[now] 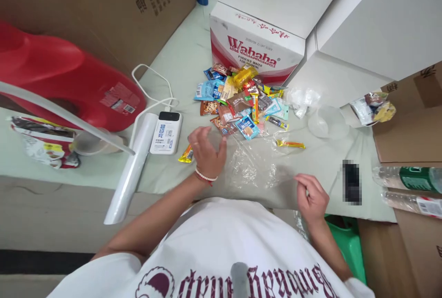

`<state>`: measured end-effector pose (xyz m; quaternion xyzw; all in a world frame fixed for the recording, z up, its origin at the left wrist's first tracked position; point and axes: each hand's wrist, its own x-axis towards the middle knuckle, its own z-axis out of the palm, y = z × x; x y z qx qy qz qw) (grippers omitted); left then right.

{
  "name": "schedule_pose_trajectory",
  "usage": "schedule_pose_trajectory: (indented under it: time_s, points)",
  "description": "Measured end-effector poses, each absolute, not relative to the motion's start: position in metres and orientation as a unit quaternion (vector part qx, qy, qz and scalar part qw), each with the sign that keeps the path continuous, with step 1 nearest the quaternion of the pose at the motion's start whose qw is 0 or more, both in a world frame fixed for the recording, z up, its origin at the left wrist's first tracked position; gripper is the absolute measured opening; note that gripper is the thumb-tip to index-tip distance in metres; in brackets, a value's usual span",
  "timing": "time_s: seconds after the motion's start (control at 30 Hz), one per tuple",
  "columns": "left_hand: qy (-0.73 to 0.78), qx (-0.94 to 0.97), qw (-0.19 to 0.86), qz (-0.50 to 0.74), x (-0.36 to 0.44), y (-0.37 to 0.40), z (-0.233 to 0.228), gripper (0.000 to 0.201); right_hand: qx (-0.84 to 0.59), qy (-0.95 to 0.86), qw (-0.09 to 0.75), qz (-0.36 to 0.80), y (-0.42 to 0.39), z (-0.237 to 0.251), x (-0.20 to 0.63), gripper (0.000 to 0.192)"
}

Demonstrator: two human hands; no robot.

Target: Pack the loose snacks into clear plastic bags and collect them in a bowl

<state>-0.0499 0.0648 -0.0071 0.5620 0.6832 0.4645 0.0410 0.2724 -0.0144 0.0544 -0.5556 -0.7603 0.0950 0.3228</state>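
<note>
My left hand (208,153) hovers at the near left of a heap of wrapped snacks (238,100), its thumb and fingers apart. A small yellow snack packet (186,154) lies beside its outer edge, partly covered by the hand. Nothing shows between the fingers. My right hand (312,196) is near the table's front edge, fingers curled loosely in, with nothing visible in it. Between the hands a clear plastic bag (250,160) lies crumpled flat. A thin orange-yellow snack stick (290,144) rests apart from the heap, to its right.
Behind the heap stands a white-and-red water carton (255,44). To the left are a white power bank (166,133) with a cable, a plastic roll (131,169) and a big red jug (69,81). A dark pixelated object (351,183) and plastic bottles (410,178) lie right.
</note>
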Motion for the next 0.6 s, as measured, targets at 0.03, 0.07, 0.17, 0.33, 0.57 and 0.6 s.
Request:
schedule_pose_trajectory:
  time_s: [0.03, 0.07, 0.17, 0.33, 0.57, 0.6]
  points:
    - [0.658, 0.607, 0.014, 0.446, -0.046, 0.057, -0.004, 0.040, -0.549, -0.771, 0.311, 0.088, 0.002, 0.053, 0.263, 0.030]
    - [0.620, 0.665, 0.005, 0.416, -0.041, 0.050, -0.002, 0.035, -0.534, -0.791, 0.283, 0.089, 0.018, 0.049, 0.253, 0.031]
    - [0.484, 0.829, 0.042, 0.278, -0.033, 0.041, -0.001, 0.037, -0.479, -0.852, 0.177, 0.117, 0.058, 0.022, 0.229, 0.035]
    - [0.534, 0.825, 0.116, 0.143, -0.060, 0.040, -0.014, 0.048, -0.478, -0.851, 0.132, 0.177, 0.085, -0.010, 0.241, 0.040]
    - [0.552, 0.808, 0.158, 0.129, -0.087, 0.027, -0.017, 0.063, -0.457, -0.874, 0.120, 0.111, 0.156, 0.046, 0.187, 0.034]
    - [0.548, 0.810, 0.162, 0.128, -0.085, 0.027, -0.016, 0.065, -0.427, -0.894, 0.092, 0.099, 0.171, 0.053, 0.164, 0.034]
